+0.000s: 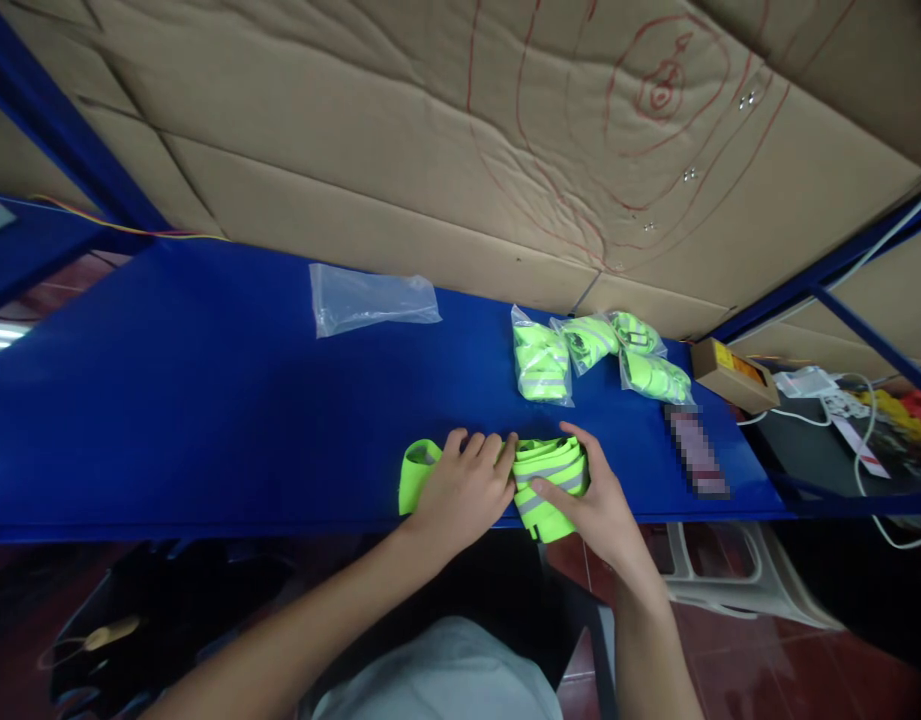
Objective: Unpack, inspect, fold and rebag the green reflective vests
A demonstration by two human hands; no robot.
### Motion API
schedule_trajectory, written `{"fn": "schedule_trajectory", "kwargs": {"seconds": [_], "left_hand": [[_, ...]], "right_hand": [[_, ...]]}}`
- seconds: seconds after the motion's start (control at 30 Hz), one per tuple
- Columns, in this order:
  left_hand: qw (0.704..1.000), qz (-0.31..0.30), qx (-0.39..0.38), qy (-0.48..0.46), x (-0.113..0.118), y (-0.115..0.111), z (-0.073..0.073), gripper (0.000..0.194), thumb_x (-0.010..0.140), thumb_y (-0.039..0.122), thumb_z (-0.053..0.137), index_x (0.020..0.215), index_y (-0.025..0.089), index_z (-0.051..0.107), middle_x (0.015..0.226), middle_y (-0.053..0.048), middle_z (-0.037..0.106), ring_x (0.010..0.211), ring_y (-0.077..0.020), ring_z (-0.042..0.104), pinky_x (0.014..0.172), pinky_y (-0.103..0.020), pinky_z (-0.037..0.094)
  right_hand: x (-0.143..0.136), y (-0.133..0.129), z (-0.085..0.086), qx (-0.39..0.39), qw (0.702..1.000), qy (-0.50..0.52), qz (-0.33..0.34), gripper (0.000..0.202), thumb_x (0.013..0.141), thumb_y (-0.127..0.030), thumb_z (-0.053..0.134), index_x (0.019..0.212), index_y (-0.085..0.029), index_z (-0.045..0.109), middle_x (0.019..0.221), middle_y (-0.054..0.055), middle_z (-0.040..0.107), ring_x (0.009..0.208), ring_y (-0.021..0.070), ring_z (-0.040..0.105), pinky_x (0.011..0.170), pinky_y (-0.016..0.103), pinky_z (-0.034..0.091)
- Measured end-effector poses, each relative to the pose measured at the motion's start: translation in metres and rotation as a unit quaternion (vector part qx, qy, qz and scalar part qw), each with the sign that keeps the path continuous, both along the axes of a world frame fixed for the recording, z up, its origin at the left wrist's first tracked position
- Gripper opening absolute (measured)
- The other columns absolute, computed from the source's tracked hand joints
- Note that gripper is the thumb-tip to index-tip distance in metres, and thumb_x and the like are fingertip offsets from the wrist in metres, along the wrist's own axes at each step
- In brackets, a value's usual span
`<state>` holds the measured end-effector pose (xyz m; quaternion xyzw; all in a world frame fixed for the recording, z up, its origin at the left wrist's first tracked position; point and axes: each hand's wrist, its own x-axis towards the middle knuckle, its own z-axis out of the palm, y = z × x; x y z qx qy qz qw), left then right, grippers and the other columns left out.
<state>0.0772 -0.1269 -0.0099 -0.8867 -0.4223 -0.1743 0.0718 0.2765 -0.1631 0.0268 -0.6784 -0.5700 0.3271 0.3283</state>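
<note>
A neon yellow reflective strap (554, 462) with grey stripes lies folded in layers at the front edge of the blue table. My right hand (599, 500) grips this bundle, thumb on the near face and fingers around its right side. My left hand (467, 490) is closed over the strap just left of the bundle, its fingertips curled down and partly hidden. A loop of the same neon material (415, 475) sticks out to the left from under my left hand. One end of the strap hangs slightly over the table edge.
Several clear bags of folded neon straps (542, 365) lie at the back right. An empty clear plastic bag (374, 300) is at the back. A small cardboard box (734, 375) and a blurred phone-shaped object (696, 450) sit at right. A cardboard wall (355, 150) stands behind the blue table (167, 400).
</note>
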Motion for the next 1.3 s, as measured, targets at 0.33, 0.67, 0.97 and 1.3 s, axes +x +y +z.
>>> {"fn": "schedule_trajectory", "kwargs": {"seconds": [0.33,0.67,0.97,1.3], "left_hand": [[1.0,-0.005,-0.01,0.024,-0.025,-0.016,-0.005,0.037,0.106,0.019,0.047,0.139,0.015,0.063,0.147,-0.011,0.063,0.133,-0.0279,0.058,0.107,-0.049,0.042],[0.997,-0.016,0.022,0.072,-0.005,-0.033,-0.003,0.038,0.1,0.013,0.049,0.132,0.005,0.068,0.135,-0.02,0.069,0.124,-0.031,0.065,0.102,-0.046,0.052],[0.997,-0.07,-0.029,0.019,-0.045,-0.065,0.0,0.042,0.101,0.025,0.055,0.141,0.015,0.062,0.144,-0.012,0.064,0.125,-0.0298,0.06,0.103,-0.046,0.05],[0.985,-0.164,0.042,-0.034,-0.062,-0.059,-0.01,0.048,0.096,0.0,0.038,0.13,0.013,0.068,0.133,-0.009,0.07,0.121,-0.0242,0.064,0.103,-0.037,0.05]], "right_hand": [[0.025,0.027,0.005,0.046,0.996,0.004,-0.071,0.063,0.072,-0.048,0.086,0.126,-0.023,0.063,0.122,0.008,0.07,0.105,0.0261,0.066,0.089,0.038,0.054],[-0.059,0.019,-0.001,0.226,0.853,-0.465,0.073,0.039,0.1,-0.015,0.053,0.137,-0.027,0.06,0.134,0.012,0.066,0.103,0.0284,0.062,0.077,0.039,0.049],[-0.069,0.016,-0.002,0.221,0.814,-0.51,0.171,0.046,0.099,-0.009,0.052,0.142,-0.025,0.055,0.131,0.012,0.065,0.099,0.0271,0.06,0.079,0.041,0.05],[-0.081,0.012,0.001,0.193,0.82,-0.484,0.236,0.046,0.107,-0.028,0.048,0.153,-0.028,0.047,0.144,0.014,0.058,0.109,0.0287,0.061,0.088,0.046,0.055]]}}
